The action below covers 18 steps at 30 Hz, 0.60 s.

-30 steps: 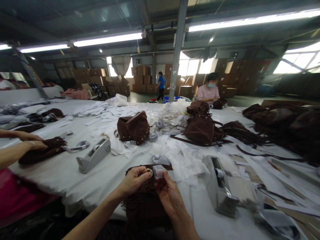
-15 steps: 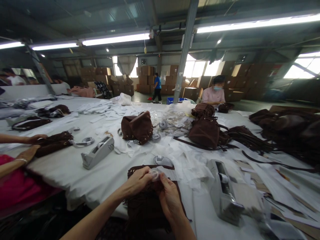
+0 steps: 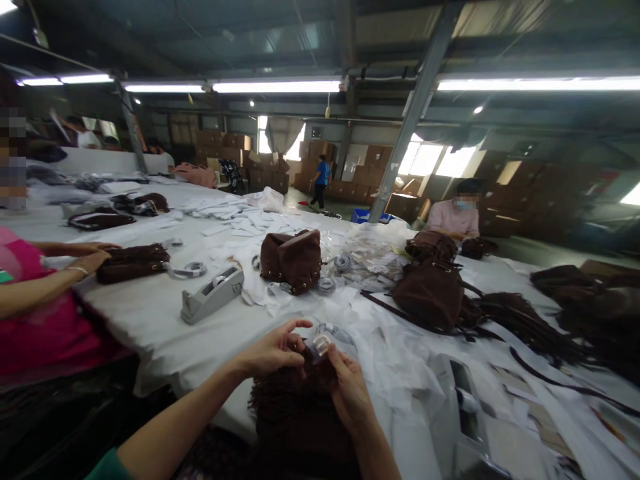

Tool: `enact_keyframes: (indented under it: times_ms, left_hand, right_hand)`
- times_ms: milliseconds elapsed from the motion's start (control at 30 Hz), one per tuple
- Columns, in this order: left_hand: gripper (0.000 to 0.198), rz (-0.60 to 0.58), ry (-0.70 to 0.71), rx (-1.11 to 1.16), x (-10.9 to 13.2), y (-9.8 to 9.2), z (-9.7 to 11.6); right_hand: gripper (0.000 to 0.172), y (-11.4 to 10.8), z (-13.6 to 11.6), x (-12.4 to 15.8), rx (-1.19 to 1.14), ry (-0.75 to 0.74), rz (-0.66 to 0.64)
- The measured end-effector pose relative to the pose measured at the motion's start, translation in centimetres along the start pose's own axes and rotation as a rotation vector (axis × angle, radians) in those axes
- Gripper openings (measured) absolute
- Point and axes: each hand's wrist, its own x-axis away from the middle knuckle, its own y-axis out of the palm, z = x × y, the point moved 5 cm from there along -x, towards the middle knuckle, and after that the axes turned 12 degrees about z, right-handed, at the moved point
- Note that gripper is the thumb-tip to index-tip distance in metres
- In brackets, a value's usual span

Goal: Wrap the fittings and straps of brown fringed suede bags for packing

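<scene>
My right hand (image 3: 347, 383) pinches a small metal buckle (image 3: 321, 344), which has a clear or whitish film around it. Just left of the buckle is my left hand (image 3: 277, 347), its index finger stretched out and lifted away from the thumb. Whether its lower fingers touch the brown strap is hard to see. Under both hands lies a dark brown fringed bag (image 3: 295, 413), partly covered by them. Behind the hands, a grey wrapped coil (image 3: 337, 333) rests on the white-covered table (image 3: 220, 353).
Tape dispensers stand at left (image 3: 213, 295) and right (image 3: 460, 413). A brown bag (image 3: 291, 260) sits ahead, with more brown bags (image 3: 430, 297) to the right. Thin white paper (image 3: 395, 353) lies about. At left, a co-worker's hands (image 3: 90, 257) touch another brown bag (image 3: 133, 262).
My left index finger has lifted off the wrapped piece, and the buckle now shows in my right fingers. The camera view has swung left and tilted.
</scene>
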Motion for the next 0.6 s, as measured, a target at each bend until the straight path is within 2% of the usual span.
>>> enact_keyframes:
  times_ms: [200,367,500,600]
  left_hand:
    - [0.063,0.167,0.074,-0.020,-0.8,-1.7,-0.5]
    - [0.060,0.236,0.101,-0.045,-1.1,-2.5,-0.9]
    - [0.042,0.270,0.104,-0.086,-1.1,-2.6,-0.6]
    - [0.030,0.344,0.165,-0.188,-1.5,-2.5,-0.2]
  right_hand:
    - [0.030,1.0,-0.6,-0.9,0.044,0.005,-0.016]
    - [0.038,1.0,0.5,-1.7,0.315,-0.109,-0.045]
    - [0.040,1.1,0.5,-2.6,0.490,-0.238,-0.024]
    - [0.035,2.0,0.6,-3.1,0.512,-0.281,-0.022]
